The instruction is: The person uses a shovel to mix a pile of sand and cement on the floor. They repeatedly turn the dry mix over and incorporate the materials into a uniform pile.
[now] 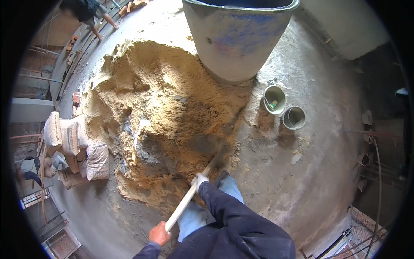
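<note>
My right hand, in a whitish glove, grips the middle of a pale wooden handle. Lower down, my bare left hand is closed around the handle's near end. The handle slants up and away to a dark, motion-blurred blade; whether it is a shovel or a hoe cannot be told. That blade is at the near right part of a large heap of yellowish-brown sand. Grey powder, possibly cement, lies on the heap's left side. My legs, in light blue trousers, stand at its near edge.
A big grey tub stands beyond the heap. Two small buckets sit on the concrete floor at right. Stacked cement bags are at left, a person beside them. Another person bends at the far left.
</note>
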Tool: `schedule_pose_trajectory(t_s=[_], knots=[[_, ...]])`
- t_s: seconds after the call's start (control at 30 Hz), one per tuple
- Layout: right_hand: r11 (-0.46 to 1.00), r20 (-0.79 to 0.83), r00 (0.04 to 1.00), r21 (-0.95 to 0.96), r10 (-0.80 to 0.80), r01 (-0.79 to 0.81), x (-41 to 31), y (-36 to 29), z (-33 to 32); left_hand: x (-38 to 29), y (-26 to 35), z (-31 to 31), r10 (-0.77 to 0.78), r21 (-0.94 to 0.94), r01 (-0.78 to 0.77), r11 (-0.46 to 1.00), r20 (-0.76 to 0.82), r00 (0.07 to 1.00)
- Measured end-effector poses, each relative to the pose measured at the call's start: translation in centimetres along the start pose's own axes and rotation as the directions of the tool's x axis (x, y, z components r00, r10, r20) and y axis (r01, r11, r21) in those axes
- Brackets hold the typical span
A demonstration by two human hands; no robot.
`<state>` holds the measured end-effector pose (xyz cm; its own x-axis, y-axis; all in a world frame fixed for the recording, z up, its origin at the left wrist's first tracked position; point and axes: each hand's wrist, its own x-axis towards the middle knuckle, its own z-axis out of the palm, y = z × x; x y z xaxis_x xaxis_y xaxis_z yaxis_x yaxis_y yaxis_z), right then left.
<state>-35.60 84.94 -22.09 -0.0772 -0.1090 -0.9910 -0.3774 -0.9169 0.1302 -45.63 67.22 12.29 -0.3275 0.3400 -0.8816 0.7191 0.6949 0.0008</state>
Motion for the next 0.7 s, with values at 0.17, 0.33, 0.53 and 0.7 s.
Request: schedule_pose_trajectory(t_s=[0.17, 0.33, 0.53, 0.7], knots=[[0.922, -0.047, 0.928, -0.151, -0.368, 0.358, 2.2, -11.1, 0.6, 12.8, 3.1, 6.0, 0.147, -0.185, -0.178, 0.966, -0.171, 0.974], [0.797, -0.126, 0.787, -0.086, -0.604, 0.598, 9.8, -24.8, 6.1, 29.0, 8.8, 5.5, 0.254, -0.256, -0.317, 0.913, -0.251, 0.934], [0.727, 0.147, 0.732, -0.094, -0.665, 0.68, 15.4, -31.7, 10.4, 42.0, 14.1, 1.7, 0.301, -0.403, -0.351, 0.845, -0.184, 0.936], [0.418, 0.37, 0.633, -0.513, -0.68, 0.749, 18.4, -27.8, 11.6, 42.0, 9.8, 1.0, 0.316, -0.386, -0.349, 0.854, -0.149, 0.937]])
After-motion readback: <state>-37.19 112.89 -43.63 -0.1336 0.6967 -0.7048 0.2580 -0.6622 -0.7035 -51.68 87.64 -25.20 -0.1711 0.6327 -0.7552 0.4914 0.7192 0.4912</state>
